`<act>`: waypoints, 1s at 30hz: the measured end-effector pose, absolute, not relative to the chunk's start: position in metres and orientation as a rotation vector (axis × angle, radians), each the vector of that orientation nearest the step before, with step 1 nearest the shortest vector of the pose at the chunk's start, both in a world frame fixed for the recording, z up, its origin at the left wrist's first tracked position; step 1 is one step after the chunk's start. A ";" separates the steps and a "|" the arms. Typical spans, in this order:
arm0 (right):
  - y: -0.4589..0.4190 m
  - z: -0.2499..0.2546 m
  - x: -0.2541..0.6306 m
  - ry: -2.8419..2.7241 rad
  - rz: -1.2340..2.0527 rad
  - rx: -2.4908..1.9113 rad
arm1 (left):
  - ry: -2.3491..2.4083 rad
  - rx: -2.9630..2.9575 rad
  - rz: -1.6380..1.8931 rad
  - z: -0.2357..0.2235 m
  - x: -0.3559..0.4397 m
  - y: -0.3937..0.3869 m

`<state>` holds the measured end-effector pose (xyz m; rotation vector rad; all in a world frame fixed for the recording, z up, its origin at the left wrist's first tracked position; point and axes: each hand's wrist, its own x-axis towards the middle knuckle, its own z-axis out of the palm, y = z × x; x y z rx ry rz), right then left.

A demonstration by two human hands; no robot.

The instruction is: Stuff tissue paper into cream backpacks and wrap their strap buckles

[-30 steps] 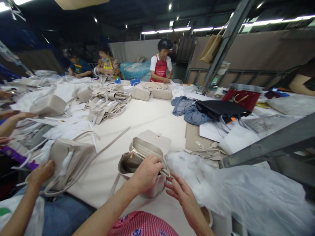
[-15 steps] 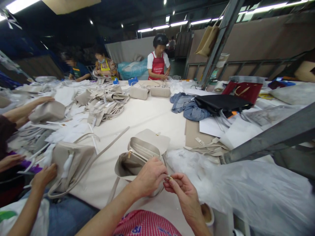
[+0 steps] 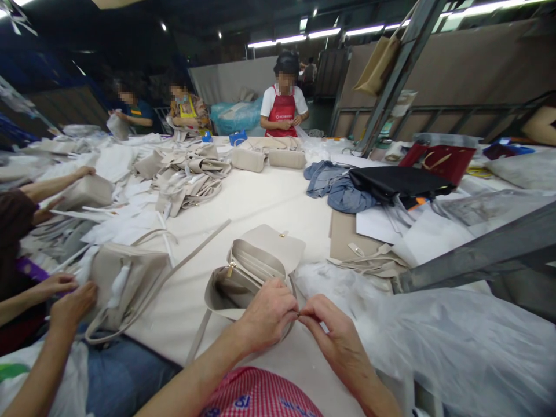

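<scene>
An open beige handbag [image 3: 217, 292] lies on the table before me, its flap [image 3: 271, 240] folded back and a gold zipper pull [image 3: 231, 267] showing inside. My left hand [image 3: 271, 310] is closed over the bag's near right edge, fingertips pinched. Close beside it, my right hand [image 3: 332, 327] is pinched too, thumb against forefinger. The fingertips of both hands almost meet at a tiny piece that is too small and covered to name. Part of the bag's right side is hidden behind my left hand.
On the left a co-worker's hands [image 3: 72, 301] hold another beige handbag [image 3: 130, 278]. Clear plastic sheeting [image 3: 434, 330] spreads at right below a slanted metal bar [image 3: 478, 243]. Beige bag parts [image 3: 186, 179] are piled farther back; blue cloth [image 3: 339, 188] and a black bag [image 3: 399, 182] lie right.
My right hand has turned over, its fingers now closing toward my left fingertips and covering the small shiny piece seen earlier. The view has shifted slightly. My handbag stays in place.
</scene>
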<state>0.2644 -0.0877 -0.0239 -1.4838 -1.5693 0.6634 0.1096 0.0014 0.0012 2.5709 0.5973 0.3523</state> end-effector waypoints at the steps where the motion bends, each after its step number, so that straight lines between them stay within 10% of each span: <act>1: -0.086 -0.024 0.265 -1.599 0.636 -1.475 | 0.599 2.562 0.359 0.001 0.109 0.002; 19: -0.094 -0.056 0.279 -1.722 0.332 -1.805 | 0.616 2.455 0.526 0.001 0.106 -0.003; 30: -0.098 -0.029 0.280 -1.233 0.968 -1.640 | 0.592 2.392 0.544 0.001 0.104 -0.001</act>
